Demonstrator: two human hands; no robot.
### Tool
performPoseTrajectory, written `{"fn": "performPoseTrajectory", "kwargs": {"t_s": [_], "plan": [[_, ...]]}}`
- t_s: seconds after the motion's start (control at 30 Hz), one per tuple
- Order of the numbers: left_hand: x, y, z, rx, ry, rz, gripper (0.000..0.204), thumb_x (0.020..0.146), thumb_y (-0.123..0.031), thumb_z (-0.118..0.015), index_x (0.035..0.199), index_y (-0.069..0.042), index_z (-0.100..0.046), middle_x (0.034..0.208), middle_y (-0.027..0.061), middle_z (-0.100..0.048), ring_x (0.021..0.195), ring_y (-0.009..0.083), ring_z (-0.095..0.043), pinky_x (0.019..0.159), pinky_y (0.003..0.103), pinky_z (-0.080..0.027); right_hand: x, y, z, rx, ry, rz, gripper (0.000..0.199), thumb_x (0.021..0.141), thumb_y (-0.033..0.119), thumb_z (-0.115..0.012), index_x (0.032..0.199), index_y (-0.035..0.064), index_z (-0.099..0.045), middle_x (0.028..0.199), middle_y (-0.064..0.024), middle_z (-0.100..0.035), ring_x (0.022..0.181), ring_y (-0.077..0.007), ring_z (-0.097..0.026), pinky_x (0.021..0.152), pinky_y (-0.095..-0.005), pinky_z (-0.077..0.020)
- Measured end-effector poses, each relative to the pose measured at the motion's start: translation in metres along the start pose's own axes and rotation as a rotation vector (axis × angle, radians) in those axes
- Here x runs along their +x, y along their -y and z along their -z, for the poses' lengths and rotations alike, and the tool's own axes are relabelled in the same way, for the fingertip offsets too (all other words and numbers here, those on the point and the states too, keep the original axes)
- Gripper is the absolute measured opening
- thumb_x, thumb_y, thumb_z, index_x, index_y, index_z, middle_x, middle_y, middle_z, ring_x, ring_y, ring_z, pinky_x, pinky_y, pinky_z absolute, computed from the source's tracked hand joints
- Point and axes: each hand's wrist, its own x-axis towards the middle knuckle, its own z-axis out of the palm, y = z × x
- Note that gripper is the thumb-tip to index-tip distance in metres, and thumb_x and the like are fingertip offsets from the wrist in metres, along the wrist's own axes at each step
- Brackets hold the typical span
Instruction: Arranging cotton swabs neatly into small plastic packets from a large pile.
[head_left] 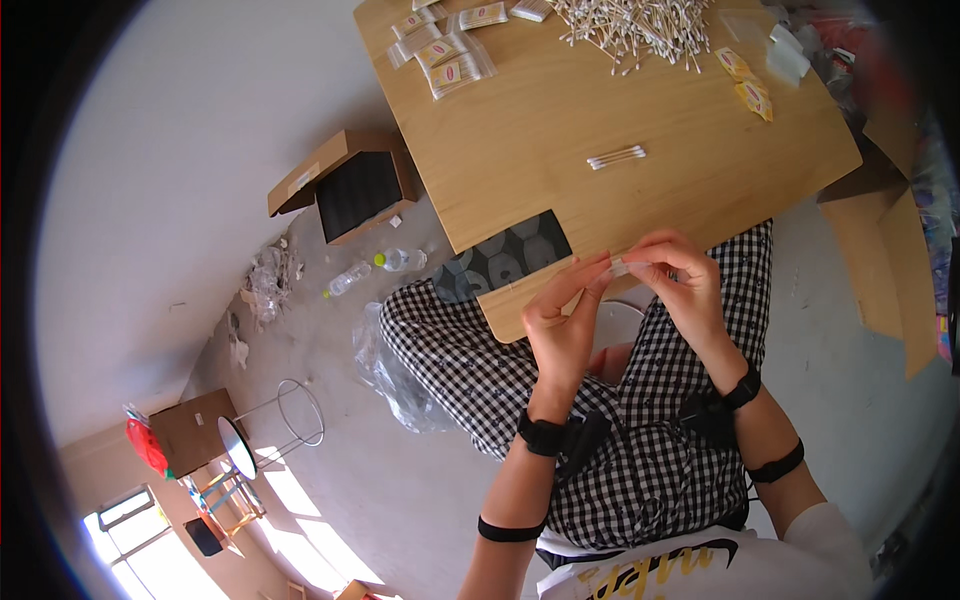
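My left hand (560,325) and my right hand (688,292) meet just off the near edge of the table, above my lap. Their fingertips pinch a small clear plastic bag (618,267) from both sides; the fingers cover much of it. Beyond them, a small bunch of cotton swabs (617,157) lies on the wooden table (530,130). A large loose heap of cotton swabs (650,30) is at the far side. Yellow printed cards (745,84) lie to its right. Filled clear packets with yellow labels (446,62) are grouped at the far left.
Clear plastic bags (788,55) lie at the table's far right. An open cardboard box (365,185) stands on the floor to the left, near plastic bottles (402,260) and a crumpled clear bag (395,385). Another cardboard box (880,250) is at the right. A round stool (238,447) lies tipped over.
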Motion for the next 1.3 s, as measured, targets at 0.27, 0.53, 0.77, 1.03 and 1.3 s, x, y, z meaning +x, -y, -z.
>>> {"fn": "performPoseTrajectory", "kwargs": {"t_s": [0.27, 0.53, 0.77, 1.03, 1.3], "plan": [[-0.037, -0.056, 0.018, -0.06, 0.226, -0.015, 0.067, 0.07, -0.003, -0.082, 0.129, 0.001, -0.049, 0.113, 0.0113, -0.063, 0.101, 0.0193, -0.063, 0.089, 0.033, -0.05, -0.023, 0.047, 0.006, 0.743, 0.025, -0.311, 0.011, 0.095, 0.008, -0.056, 0.101, 0.0011, -0.061, 0.097, -0.0046, -0.063, 0.091, -0.011, -0.059, 0.08, -0.0262, -0.0484], [-0.065, -0.077, 0.029, 0.094, 0.316, -0.25, 0.068, 0.062, -0.02, -0.09, 0.117, 0.0, -0.055, 0.104, 0.0075, -0.062, 0.084, 0.0158, -0.059, 0.076, 0.029, -0.05, -0.046, 0.062, -0.013, 1.287, 0.086, -0.692, 0.021, 0.1, 0.023, -0.047, 0.101, 0.0039, -0.054, 0.091, -0.0074, -0.059, 0.078, -0.0131, -0.06, 0.068, -0.0251, -0.0511], [-0.05, -0.066, 0.053, -0.073, 0.321, -0.138, 0.046, 0.077, -0.015, -0.076, 0.117, 0.0, -0.06, 0.112, 0.0123, -0.062, 0.108, 0.0249, -0.054, 0.094, 0.037, -0.041, -0.058, 0.075, -0.009, 1.045, 0.351, -0.899, 0.024, 0.1, 0.024, -0.048, 0.109, 0.0017, -0.052, 0.077, -0.0079, -0.058, 0.052, -0.0125, -0.057, 0.04, -0.0238, -0.0467], [-0.062, -0.058, 0.061, -0.228, 0.336, -0.208, 0.009, 0.079, 0.0, -0.071, 0.087, 0.0, -0.068, 0.093, 0.0113, -0.067, 0.089, 0.0234, -0.062, 0.08, 0.034, -0.049, -0.062, 0.085, 0.009, 0.574, 0.459, -0.655, 0.043, 0.097, 0.036, -0.053, 0.122, 0.0011, -0.048, 0.108, -0.0079, -0.056, 0.093, -0.0127, -0.058, 0.067, -0.0192, -0.0497], [-0.088, -0.059, 0.06, 0.023, 0.01, -0.472, 0.013, 0.078, 0.006, -0.065, 0.086, -0.003, -0.06, 0.087, 0.0114, -0.064, 0.083, 0.0265, -0.064, 0.073, 0.036, -0.052, -0.068, 0.105, 0.022, 0.198, 0.596, -0.041, 0.05, 0.077, 0.017, -0.078, 0.121, 0.0096, -0.056, 0.133, -0.0124, -0.046, 0.114, -0.0249, -0.05, 0.091, -0.0367, -0.0443]]}}
